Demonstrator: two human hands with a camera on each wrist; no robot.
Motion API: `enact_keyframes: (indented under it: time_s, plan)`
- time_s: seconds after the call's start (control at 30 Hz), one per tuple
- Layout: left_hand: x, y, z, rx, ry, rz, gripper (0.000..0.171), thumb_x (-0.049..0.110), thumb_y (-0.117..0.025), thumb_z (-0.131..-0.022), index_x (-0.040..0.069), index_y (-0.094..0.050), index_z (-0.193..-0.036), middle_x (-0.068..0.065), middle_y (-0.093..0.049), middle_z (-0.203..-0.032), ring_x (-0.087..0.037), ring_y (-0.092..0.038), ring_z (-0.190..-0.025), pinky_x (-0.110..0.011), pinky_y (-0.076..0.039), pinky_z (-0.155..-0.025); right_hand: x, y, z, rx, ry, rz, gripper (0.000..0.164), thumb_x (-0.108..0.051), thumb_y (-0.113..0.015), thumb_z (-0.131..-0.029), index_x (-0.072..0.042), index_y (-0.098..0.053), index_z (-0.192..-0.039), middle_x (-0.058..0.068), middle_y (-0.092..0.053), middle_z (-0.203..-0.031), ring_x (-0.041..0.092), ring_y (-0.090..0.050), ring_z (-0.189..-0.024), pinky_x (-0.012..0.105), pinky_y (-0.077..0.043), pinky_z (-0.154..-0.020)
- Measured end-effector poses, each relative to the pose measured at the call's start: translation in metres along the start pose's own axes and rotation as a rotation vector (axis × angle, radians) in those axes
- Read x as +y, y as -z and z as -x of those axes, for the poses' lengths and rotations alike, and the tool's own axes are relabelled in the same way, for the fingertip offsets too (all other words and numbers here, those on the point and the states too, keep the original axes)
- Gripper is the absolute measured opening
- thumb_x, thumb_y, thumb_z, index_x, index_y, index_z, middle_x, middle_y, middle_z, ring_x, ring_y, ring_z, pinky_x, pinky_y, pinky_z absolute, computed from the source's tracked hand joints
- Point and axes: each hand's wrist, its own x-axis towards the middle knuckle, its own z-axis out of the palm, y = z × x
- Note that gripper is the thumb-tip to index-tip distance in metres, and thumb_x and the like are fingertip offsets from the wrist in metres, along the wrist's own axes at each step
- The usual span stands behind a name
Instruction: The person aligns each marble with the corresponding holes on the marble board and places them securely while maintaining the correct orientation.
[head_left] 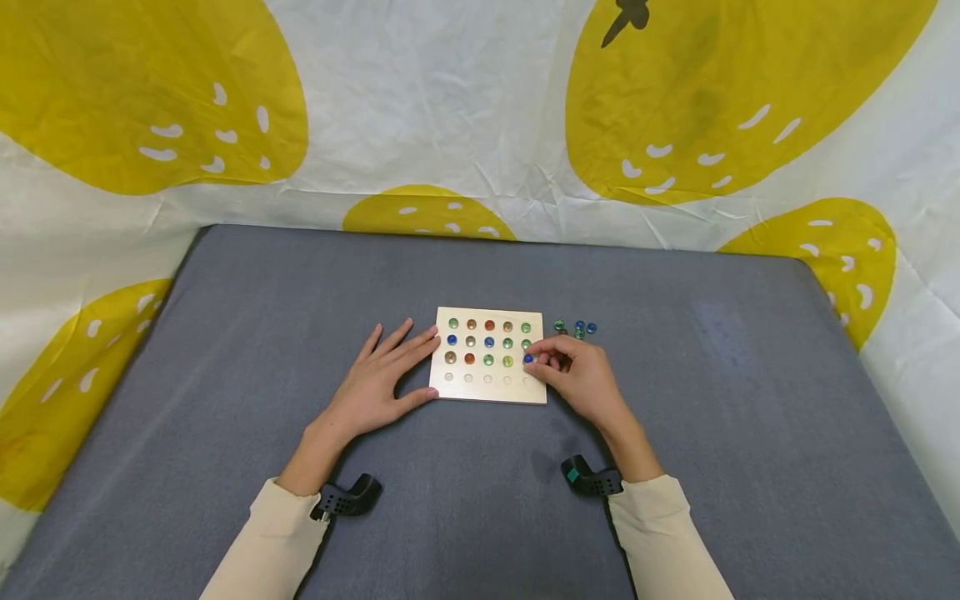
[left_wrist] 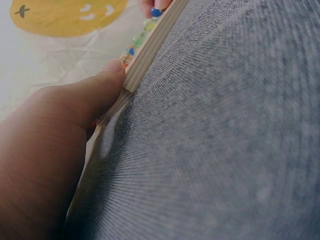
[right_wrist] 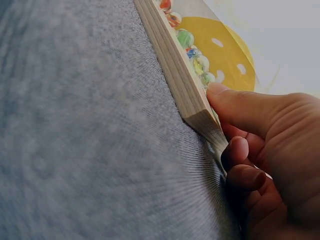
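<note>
A pale wooden board (head_left: 480, 396) lies on the grey cloth, with glass marbles in three rows and round hollows (head_left: 468, 378) showing in the row nearest me. At the right end of the third row, my right hand (head_left: 581, 375) pinches a blue marble (head_left: 528, 358) between thumb and forefinger, right at the board's surface. In the left wrist view the blue marble (left_wrist: 156, 12) also shows at those fingertips. My left hand (head_left: 378, 383) spreads beside the board, its thumb and fingertips touching the left edge. The right thumb (right_wrist: 245, 107) hides the held marble in the right wrist view.
Several loose green and blue marbles (head_left: 580, 326) lie on the cloth just beyond the board's right side, near my right hand. A white curtain (head_left: 435, 100) with yellow shapes hangs behind the table's far edge.
</note>
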Motion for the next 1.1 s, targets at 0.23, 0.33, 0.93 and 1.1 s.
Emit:
enact_keyframes:
  time_s: [0.23, 0.33, 0.93, 1.1]
  plan:
    - [0.0004, -0.0006, -0.0007, -0.01, 0.006, -0.014, 0.073, 0.054, -0.059, -0.089, 0.017, -0.039, -0.148, 0.0, -0.036, -0.152, -0.028, -0.021, -0.143, -0.054, -0.006, -0.114, -0.0005, 0.0007, 0.001, 0.0, 0.001, -0.001, 0.012, -0.015, -0.078, -0.082, -0.01, -0.073, -0.092, -0.001, -0.057, -0.073, 0.014, -0.049, -0.064, 0.021, -0.038, -0.054]
    - [0.0009, -0.0003, -0.0007, -0.011, 0.007, -0.014, 0.072, 0.053, -0.061, -0.089, 0.017, -0.039, -0.148, 0.0, -0.036, -0.152, -0.028, -0.021, -0.143, -0.054, -0.006, -0.114, 0.0002, 0.0006, 0.0012, -0.001, -0.001, 0.006, 0.012, -0.015, -0.078, -0.082, -0.011, -0.073, -0.092, -0.002, -0.057, -0.073, 0.013, -0.049, -0.064, 0.021, -0.038, -0.054]
    - [0.0011, 0.0008, -0.0001, -0.002, -0.002, 0.0, 0.072, 0.047, -0.065, -0.087, 0.016, -0.041, -0.148, 0.0, -0.036, -0.152, -0.028, -0.021, -0.142, -0.054, -0.005, -0.114, 0.0014, -0.0002, 0.0004, -0.018, 0.03, 0.006, 0.013, -0.016, -0.078, -0.082, -0.011, -0.074, -0.094, -0.002, -0.058, -0.076, 0.014, -0.049, -0.065, 0.022, -0.039, -0.055]
    - [0.0015, 0.0013, -0.0005, -0.002, 0.0, 0.001, 0.072, 0.046, -0.066, -0.087, 0.016, -0.041, -0.148, 0.001, -0.036, -0.152, -0.028, -0.021, -0.142, -0.054, -0.005, -0.114, 0.0016, 0.0, -0.0004, -0.02, 0.03, 0.009, 0.013, -0.016, -0.078, -0.082, -0.011, -0.074, -0.094, -0.001, -0.058, -0.076, 0.014, -0.049, -0.065, 0.022, -0.039, -0.054]
